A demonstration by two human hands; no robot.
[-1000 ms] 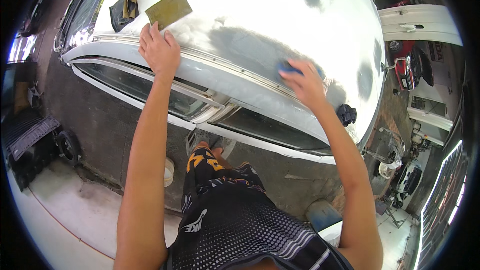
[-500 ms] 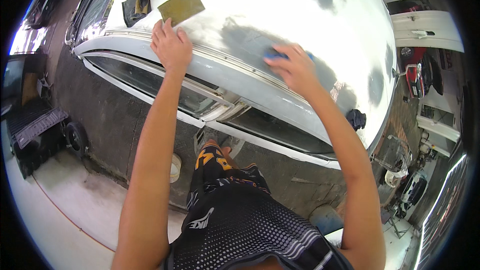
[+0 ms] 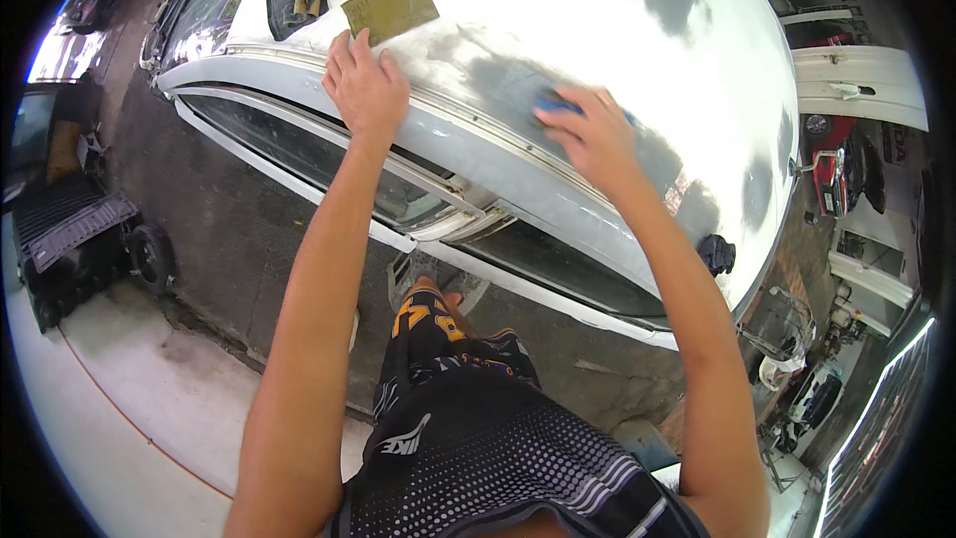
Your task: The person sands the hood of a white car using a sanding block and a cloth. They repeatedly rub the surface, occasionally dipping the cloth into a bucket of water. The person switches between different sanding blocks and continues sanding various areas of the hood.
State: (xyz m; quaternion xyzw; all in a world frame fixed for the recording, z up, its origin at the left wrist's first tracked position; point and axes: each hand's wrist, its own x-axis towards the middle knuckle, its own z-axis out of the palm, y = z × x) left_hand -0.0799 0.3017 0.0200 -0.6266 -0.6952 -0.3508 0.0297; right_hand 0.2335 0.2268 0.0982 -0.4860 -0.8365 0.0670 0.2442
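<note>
Washed-out glare across roof (image 3: 588,35); curved, black-rimmed edges

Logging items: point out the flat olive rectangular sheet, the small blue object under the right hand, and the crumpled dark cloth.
Flat olive rectangular sheet (image 3: 391,8), head view: middle of its face.
Small blue object (image 3: 552,102), head view: exposed left end.
Crumpled dark cloth (image 3: 716,255), head view: middle of its folds.
</note>
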